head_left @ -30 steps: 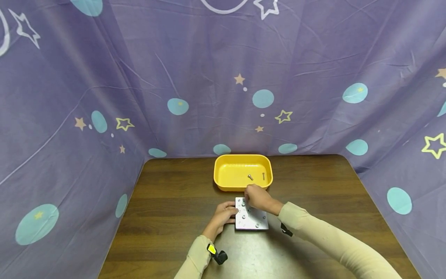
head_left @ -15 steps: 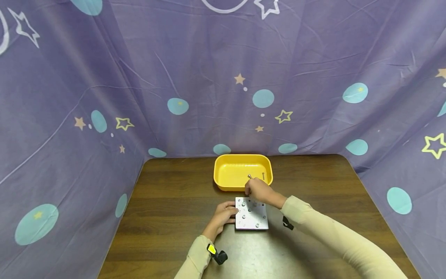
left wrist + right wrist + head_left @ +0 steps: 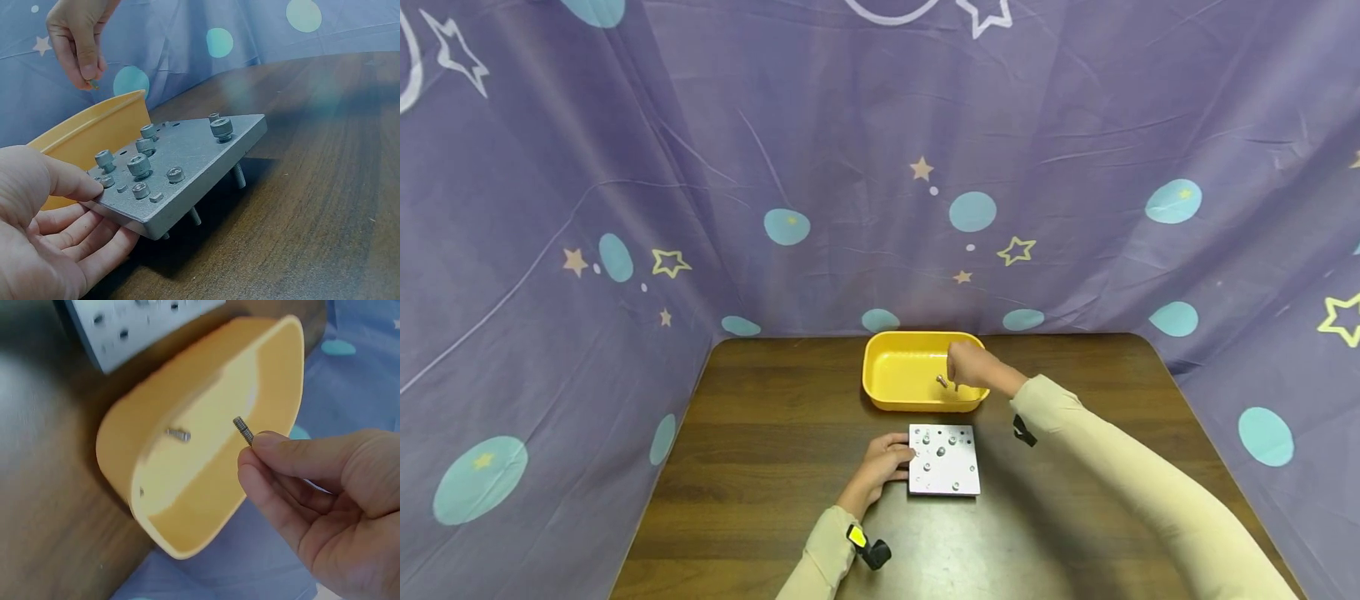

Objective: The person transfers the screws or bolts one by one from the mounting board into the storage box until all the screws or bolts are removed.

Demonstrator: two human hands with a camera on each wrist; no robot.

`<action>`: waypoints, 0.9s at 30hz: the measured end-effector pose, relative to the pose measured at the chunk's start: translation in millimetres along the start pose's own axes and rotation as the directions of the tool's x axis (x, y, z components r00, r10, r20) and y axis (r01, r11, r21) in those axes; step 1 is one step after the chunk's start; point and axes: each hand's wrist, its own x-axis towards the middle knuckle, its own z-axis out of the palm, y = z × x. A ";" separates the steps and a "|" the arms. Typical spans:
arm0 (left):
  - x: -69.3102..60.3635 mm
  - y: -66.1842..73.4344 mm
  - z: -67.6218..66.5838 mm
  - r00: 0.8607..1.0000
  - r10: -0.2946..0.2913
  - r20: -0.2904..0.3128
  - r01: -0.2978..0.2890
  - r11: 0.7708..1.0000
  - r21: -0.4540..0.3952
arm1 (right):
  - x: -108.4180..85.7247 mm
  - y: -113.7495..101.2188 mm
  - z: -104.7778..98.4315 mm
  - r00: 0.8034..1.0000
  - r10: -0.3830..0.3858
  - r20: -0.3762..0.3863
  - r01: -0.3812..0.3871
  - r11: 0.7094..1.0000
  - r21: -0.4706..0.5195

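My left hand [image 3: 880,462] grips the left edge of a silver metal plate [image 3: 945,477], thumb on top and fingers below in the left wrist view. Several socket-head screws [image 3: 139,166] stand in the plate, and some shanks [image 3: 239,175] show beneath it. Over the yellow tray, my right hand [image 3: 972,367] pinches a threaded screw [image 3: 242,429] between thumb and fingertips. Its threaded end sticks out; the fingers hide its head. Inside the tray lies a loose screw [image 3: 179,434], and a small dark bit of something else [image 3: 142,492] shows near the wall.
The yellow tray [image 3: 917,406] stands on the wooden table [image 3: 775,467], just beyond the plate. A purple patterned curtain [image 3: 850,250] encloses the table's back and sides.
My right hand has moved off the plate's far edge, away and to the right, and is now over the tray with the screw. The left hand keeps its hold on the plate.
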 end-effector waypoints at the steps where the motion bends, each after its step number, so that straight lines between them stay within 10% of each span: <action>1: -0.3 -0.1 -0.2 1.000 0.001 0.002 -0.001 1.000 0.000 | 2.6 2.2 -2.4 1.000 0.015 0.007 -0.015 1.000 -0.002; 8: -0.9 -0.1 -1.4 1.000 -0.006 0.001 0.006 1.000 0.000 | 24.8 13.3 -16.5 0.975 0.181 0.129 -0.175 0.983 -0.056; 17: 1.3 -2.0 1.0 1.000 -0.005 -0.004 0.005 1.000 -0.008 | 53.0 32.9 -18.5 0.865 0.378 0.330 -0.362 0.926 -0.111; 27: 0.3 -2.5 1.1 1.000 -0.006 -0.008 0.006 1.000 -0.015 | 60.4 45.4 0.5 0.857 0.402 0.321 -0.400 0.913 -0.077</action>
